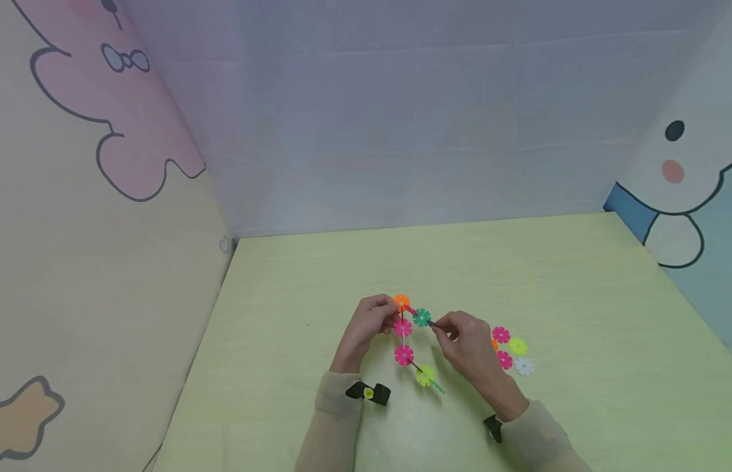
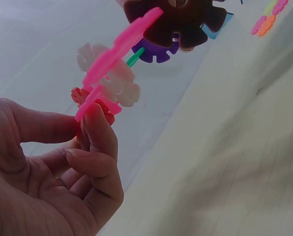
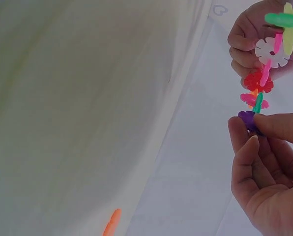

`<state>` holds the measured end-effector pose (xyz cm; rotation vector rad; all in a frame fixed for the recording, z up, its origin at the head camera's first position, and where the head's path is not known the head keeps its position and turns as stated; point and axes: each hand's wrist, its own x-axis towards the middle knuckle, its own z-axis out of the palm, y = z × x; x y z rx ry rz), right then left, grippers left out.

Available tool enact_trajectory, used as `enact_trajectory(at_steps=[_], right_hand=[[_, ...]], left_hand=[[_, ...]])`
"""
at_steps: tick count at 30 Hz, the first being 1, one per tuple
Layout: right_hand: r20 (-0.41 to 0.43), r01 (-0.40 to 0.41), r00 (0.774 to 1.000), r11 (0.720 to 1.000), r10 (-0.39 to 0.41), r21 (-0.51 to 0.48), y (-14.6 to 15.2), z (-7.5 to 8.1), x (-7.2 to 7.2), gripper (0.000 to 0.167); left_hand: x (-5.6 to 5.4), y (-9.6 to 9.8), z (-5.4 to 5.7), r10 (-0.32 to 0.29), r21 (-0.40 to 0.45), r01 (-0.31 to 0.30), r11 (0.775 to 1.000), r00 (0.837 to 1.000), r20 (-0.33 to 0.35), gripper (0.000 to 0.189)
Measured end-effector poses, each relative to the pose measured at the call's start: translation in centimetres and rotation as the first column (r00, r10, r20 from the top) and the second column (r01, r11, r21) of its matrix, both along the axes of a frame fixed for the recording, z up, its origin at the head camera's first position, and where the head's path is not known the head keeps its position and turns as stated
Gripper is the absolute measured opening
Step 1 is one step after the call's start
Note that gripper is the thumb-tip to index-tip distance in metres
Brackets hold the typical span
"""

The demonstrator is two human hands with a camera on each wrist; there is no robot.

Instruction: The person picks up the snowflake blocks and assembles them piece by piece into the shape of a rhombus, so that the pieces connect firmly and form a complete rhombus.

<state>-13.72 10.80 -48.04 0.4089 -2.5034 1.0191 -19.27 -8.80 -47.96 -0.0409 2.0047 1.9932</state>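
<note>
Both hands hold one chain of notched plastic snowflake discs over the table. My left hand (image 1: pixel 370 323) pinches it between thumb and fingers by the orange disc (image 1: pixel 402 302) and the red disc (image 2: pixel 106 109). From there the chain hangs through pink discs (image 1: pixel 404 354), a white disc (image 3: pixel 272 51) and a yellow-green disc (image 1: pixel 425 375), with a green disc (image 1: pixel 439 387) edge-on at its loose end. My right hand (image 1: pixel 469 344) pinches a purple disc (image 3: pixel 248 119) by its edge. That disc meets the green disc (image 1: pixel 422 318) at the chain's other end.
Right of the right hand, a group of loose discs lies on the pale table (image 1: pixel 578 288): pink (image 1: pixel 501 335), yellow-green (image 1: pixel 518 347), white (image 1: pixel 524 366) and a partly hidden orange one. A pale curtain (image 1: pixel 425 131) hangs behind, and printed panels flank both sides.
</note>
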Motion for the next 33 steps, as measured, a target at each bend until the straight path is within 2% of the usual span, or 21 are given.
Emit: enact_trajectory(at_steps=[12, 23, 33], right_hand=[[0.026, -0.014, 1.0, 1.0, 0.014, -0.007, -0.2, 0.4, 0.1, 0.016], [0.187, -0.033, 0.981, 0.998, 0.042, -0.049, 0.2, 0.3, -0.4, 0.015], [0.24, -0.072, 0.966, 0.993, 0.093, -0.096, 0.6, 0.3, -1.0, 0.014]], left_hand=[[0.0, 0.1, -0.1, 0.0, 0.0, 0.0, 1.0, 1.0, 0.0, 0.016], [-0.1, -0.2, -0.2, 0.0, -0.045, 0.001, 0.999, 1.0, 0.025, 0.017], [-0.3, -0.7, -0.5, -0.024, -0.1, 0.029, 0.995, 0.998, 0.051, 0.018]])
